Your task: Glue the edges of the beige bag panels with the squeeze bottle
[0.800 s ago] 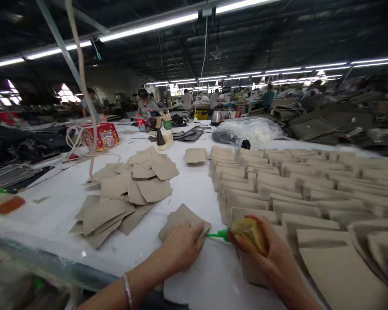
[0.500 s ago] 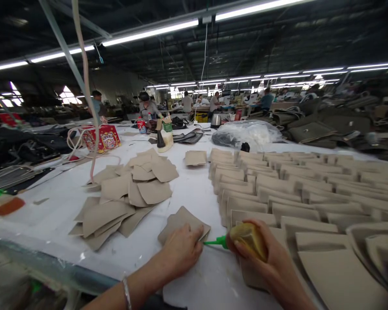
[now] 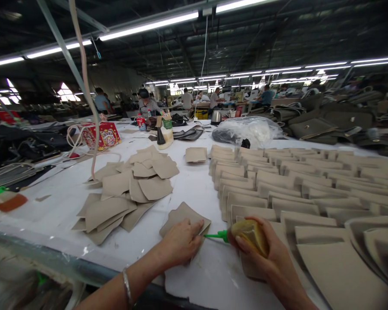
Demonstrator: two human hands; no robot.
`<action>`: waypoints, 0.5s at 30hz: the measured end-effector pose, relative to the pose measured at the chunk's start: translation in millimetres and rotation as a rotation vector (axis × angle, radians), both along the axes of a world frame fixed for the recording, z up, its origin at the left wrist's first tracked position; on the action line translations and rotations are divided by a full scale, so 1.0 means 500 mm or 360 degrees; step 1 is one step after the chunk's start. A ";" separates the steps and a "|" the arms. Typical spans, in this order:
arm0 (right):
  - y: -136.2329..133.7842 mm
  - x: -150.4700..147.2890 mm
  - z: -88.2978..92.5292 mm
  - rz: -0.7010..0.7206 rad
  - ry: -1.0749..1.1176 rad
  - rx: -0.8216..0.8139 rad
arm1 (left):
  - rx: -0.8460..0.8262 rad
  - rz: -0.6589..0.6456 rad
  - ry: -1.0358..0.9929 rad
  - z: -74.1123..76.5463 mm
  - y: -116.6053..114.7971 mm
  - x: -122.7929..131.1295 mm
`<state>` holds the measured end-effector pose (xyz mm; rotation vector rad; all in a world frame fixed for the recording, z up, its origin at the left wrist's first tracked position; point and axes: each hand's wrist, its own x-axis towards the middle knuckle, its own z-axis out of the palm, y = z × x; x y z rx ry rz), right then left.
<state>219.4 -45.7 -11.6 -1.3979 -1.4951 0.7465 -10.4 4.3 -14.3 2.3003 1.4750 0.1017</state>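
Tan flat cut piece [image 3: 185,214] lay on white table [image 3: 197,185], near front edge. Your left hand [image 3: 181,243] pressed flat on it, fingers open, gripping nothing. Your right hand [image 3: 268,256] wrapped tight round yellow squeeze bottle [image 3: 250,234]; green nozzle [image 3: 217,235] sat just beside piece's edge. Rows of same pieces [image 3: 278,189] lay just right.

Small stack of tan cut pieces [image 3: 183,215], lying flat, corners fanned, near edge pinned under the fingertips of the left hand [image 3: 180,243]. Yellowish squeeze bottle [image 3: 250,234] held sideways in the right hand [image 3: 268,258]. Its green nozzle [image 3: 217,235] points left, tip just beside the stack's right corner.
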 end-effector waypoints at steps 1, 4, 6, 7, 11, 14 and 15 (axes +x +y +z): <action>-0.003 -0.003 0.001 -0.0021 0.0007 0.0000 | -0.0007 -0.0003 -0.0019 -0.001 0.001 -0.002; -0.015 -0.013 0.003 0.0058 0.0101 -0.0029 | -0.0024 -0.0017 -0.0059 -0.003 0.002 -0.006; -0.022 -0.018 0.003 0.0090 0.0133 -0.0043 | -0.0028 -0.0017 -0.0071 -0.004 0.003 -0.008; -0.024 -0.020 0.002 0.0068 0.0118 -0.0033 | -0.0027 -0.0016 -0.0077 -0.004 0.003 -0.009; -0.030 -0.024 -0.004 -0.0013 0.0084 0.0008 | -0.0031 -0.0026 -0.0109 -0.003 0.002 -0.010; -0.035 -0.027 -0.008 0.0109 0.0177 -0.0058 | -0.0038 -0.0023 -0.0105 -0.001 0.000 -0.011; -0.037 -0.027 -0.009 0.0119 0.0177 -0.0062 | -0.0038 -0.0013 -0.0093 -0.001 -0.001 -0.011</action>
